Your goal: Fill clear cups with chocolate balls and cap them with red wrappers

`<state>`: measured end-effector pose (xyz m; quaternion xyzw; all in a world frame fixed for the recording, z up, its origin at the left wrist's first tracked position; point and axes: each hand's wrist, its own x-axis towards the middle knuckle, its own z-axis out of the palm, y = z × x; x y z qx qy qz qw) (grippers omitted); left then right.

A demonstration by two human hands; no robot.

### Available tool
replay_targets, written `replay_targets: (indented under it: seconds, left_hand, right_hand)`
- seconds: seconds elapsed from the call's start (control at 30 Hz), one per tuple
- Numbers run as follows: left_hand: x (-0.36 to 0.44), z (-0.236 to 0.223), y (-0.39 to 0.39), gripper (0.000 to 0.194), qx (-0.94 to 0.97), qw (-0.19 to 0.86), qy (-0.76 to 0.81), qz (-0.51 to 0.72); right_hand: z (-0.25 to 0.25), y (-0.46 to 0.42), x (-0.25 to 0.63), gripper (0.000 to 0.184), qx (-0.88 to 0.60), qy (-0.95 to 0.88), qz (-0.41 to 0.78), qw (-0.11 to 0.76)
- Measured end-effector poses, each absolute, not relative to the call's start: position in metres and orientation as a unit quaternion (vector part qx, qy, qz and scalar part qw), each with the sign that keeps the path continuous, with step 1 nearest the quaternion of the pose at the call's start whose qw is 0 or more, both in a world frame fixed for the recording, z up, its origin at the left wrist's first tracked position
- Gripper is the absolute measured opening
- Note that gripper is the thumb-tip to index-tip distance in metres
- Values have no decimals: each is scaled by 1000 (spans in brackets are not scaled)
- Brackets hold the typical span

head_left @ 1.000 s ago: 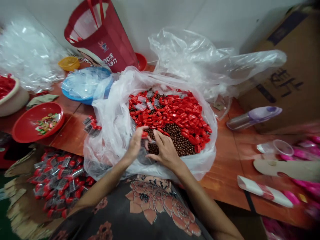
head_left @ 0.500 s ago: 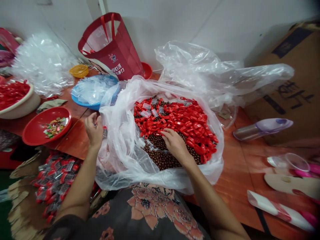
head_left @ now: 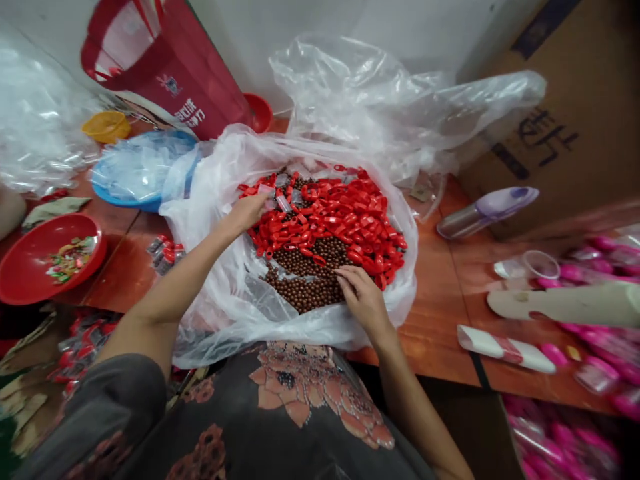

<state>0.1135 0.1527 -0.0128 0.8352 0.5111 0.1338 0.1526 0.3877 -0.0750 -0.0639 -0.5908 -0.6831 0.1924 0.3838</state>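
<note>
A white plastic bag (head_left: 200, 293) lies spread open in front of me. Inside are many small brown balls (head_left: 305, 287), a heap of red plastic pieces (head_left: 345, 207) and some small clear plastic cases (head_left: 283, 203). My left hand (head_left: 247, 212) reaches over the bag's left side, its fingertips closed around a clear case at the heap's edge. At the near right of the balls, my right hand (head_left: 364, 297) has its fingers drawn together on their surface; whatever they grip is too small to name. One red piece lies alone on the balls between the hands.
Left of the bag lie several red-capped clear cases (head_left: 165, 255), a red bowl (head_left: 95, 257) and a blue basin (head_left: 133, 200). Behind stand a red carrier bag (head_left: 195, 73) and loose clear plastic (head_left: 350, 93). A bottle (head_left: 487, 210) and a cardboard box (head_left: 580, 153) are at right.
My left hand has moved from the table beside the bag to the clear cases inside it. My right hand has drawn back from the red pieces onto the balls. The view has turned right.
</note>
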Motion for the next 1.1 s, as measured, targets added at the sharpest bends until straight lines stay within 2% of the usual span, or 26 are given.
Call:
replay_targets:
  seconds: [0.1, 0.23, 0.33, 0.47, 0.57, 0.63, 0.7, 0.8, 0.93, 1.1]
  left_hand:
    - [119, -6, 122, 41, 814, 260, 499, 145]
    - [139, -14, 76, 27, 779, 387, 492, 42]
    - [156, -31, 63, 20, 757, 393, 521, -11]
    - [172, -47, 68, 19, 750, 363, 553, 11]
    - [181, -51, 70, 20, 751, 361, 552, 24]
    - [186, -52, 69, 21, 760, 357, 543, 21]
    - [192, -54, 67, 22, 768, 355, 533, 19]
    - [205, -55, 65, 21, 770, 363, 523, 25]
    - [223, -60, 65, 21, 774, 371, 509, 55]
    - [235, -75, 63, 22, 735, 444, 496, 125]
  right_hand:
    - [-69, -85, 400, 27, -610, -658, 203, 391]
    - [-75, -77, 401, 28, -609, -673, 178, 379]
    - [-77, -54, 389, 28, -602, -714, 130, 334]
    - [-79, -17, 367, 28, -603, -763, 77, 219]
    - [-81, 0, 364, 33, -615, -762, 78, 188]
    - [-83, 1, 371, 33, -628, -736, 101, 233]
    - [-83, -6, 380, 37, -641, -684, 131, 321]
    - [-81, -26, 392, 50, -659, -568, 195, 453]
    - [-79, -52, 398, 61, -647, -435, 287, 557]
    - [-74, -66, 397, 34, -610, -379, 327, 614]
